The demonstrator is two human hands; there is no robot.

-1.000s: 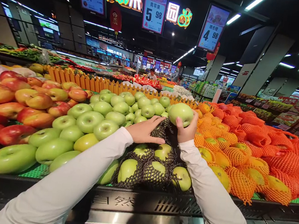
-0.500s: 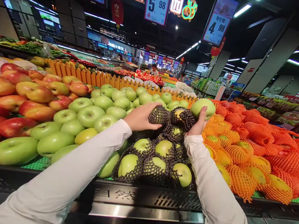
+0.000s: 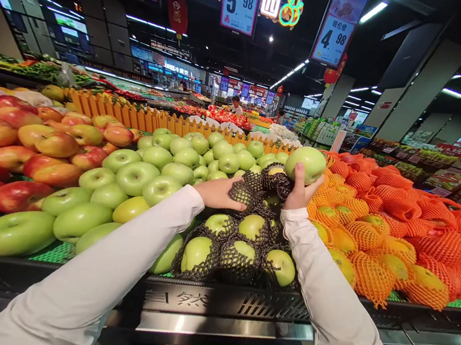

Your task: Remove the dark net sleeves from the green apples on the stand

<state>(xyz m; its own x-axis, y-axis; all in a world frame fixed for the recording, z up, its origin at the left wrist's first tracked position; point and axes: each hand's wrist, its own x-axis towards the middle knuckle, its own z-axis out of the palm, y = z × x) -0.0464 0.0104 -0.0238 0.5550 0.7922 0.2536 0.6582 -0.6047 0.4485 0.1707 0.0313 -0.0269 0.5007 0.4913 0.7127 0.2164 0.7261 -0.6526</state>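
Note:
My left hand (image 3: pixel 217 192) is closed around a netted green apple (image 3: pixel 242 195), low over the back of a group of green apples in black foam nets (image 3: pixel 246 253). In my right hand (image 3: pixel 300 191) is a bare green apple (image 3: pixel 310 163), raised above the right side of that group, with the thumb across its near side. Another netted apple (image 3: pixel 276 171) lies between the two hands. To the left spreads a pile of bare green apples (image 3: pixel 137 178).
Red-yellow apples (image 3: pixel 57 143) fill the far left. On the right are oranges in orange nets (image 3: pixel 370 268) and fruit in red nets (image 3: pixel 438 220). An orange picket fence (image 3: pixel 136 116) runs behind. The stand's black front edge (image 3: pixel 215 299) is nearest me. A person (image 3: pixel 236 106) stands far back.
My left hand has come down with the netted apple, nearer the other netted ones. My right hand has shifted slightly left with the bare apple, its fingers now more visible beneath it.

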